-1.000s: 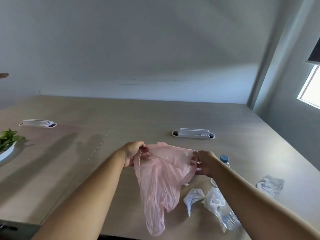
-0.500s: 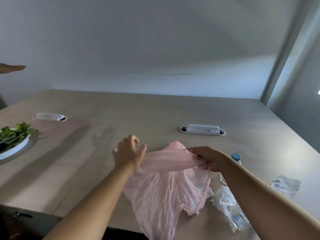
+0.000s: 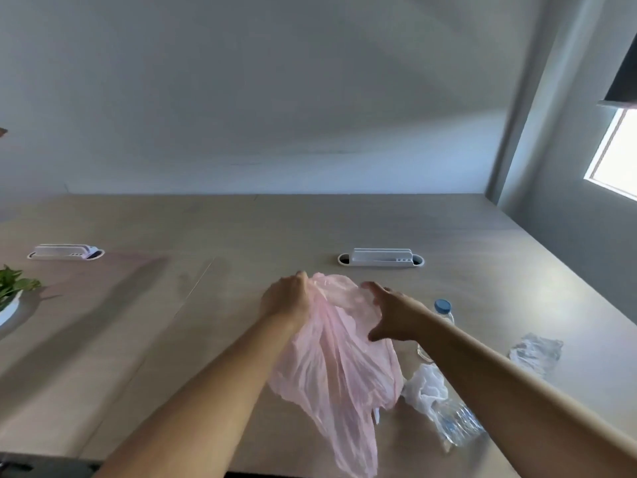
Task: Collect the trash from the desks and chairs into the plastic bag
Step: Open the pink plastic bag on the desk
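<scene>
From the head camera, the left hand (image 3: pixel 287 301) is curled round the top edge of the pink plastic bag (image 3: pixel 337 370) and grips it. Its fingertips are hidden behind the back of the hand. The right hand (image 3: pixel 396 315) is spread, with its fingers straight and lying on the bunched top of the bag and the thumb held wide below. The two hands are near each other with the bag's rim between them. The bag hangs limp above the near part of the desk (image 3: pixel 241 236), and I cannot tell whether anything is in it.

There are two bottles. A standing bottle (image 3: pixel 443 307) with a blue cap is partly hidden behind the right forearm, and a crushed bottle (image 3: pixel 455 424) lies on its side nearer the edge. One white wad (image 3: pixel 422 384) touches the crushed bottle. One clear wrapper (image 3: pixel 536 351) lies apart to the right.

Two white cable boxes sit in the desk, one in the middle (image 3: pixel 381 258) and one on the left (image 3: pixel 65 251). At the left edge, one white bowl (image 3: pixel 8 310) holds green leaves (image 3: pixel 13 288).
</scene>
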